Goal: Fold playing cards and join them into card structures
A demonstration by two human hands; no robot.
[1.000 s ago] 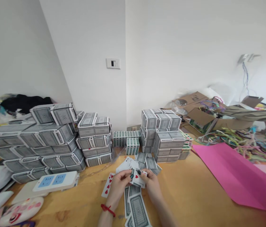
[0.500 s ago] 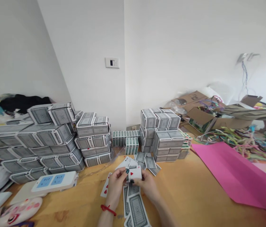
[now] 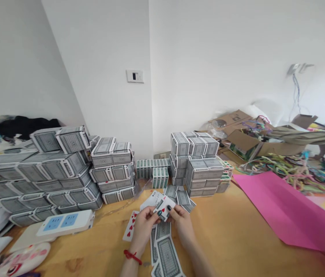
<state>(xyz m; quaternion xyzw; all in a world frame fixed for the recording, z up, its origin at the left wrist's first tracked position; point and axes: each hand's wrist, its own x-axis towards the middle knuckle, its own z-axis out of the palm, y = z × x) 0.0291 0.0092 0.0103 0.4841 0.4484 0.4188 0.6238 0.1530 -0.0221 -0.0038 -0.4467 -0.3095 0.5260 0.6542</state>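
Between both hands I hold a playing card [image 3: 166, 204] showing a red heart, tilted and bent or overlapped with a strip of card back at its left side. My left hand [image 3: 145, 223], with a red string bracelet [image 3: 132, 256] at the wrist, pinches its left side. On the right side, the thumb and fingers of my right hand [image 3: 182, 223] are closed on it. Below lie face-down cards [image 3: 168, 256] with grey patterned backs. A hearts card [image 3: 130, 227] lies face up left of my left hand, and more loose cards [image 3: 183, 198] lie behind my hands.
Stacked blocks of folded cards stand at the left [image 3: 55, 165], centre left [image 3: 113, 169] and right [image 3: 205, 175]. Small green-backed blocks [image 3: 160, 177] sit between. A power strip [image 3: 65, 223] lies at left, pink paper [image 3: 283, 211] and an open cardboard box [image 3: 245, 146] at right.
The heart card has turned from nearly level to a slant, its right side now higher. My right thumb has moved from its lower edge to its upper right. The view has shifted slightly.
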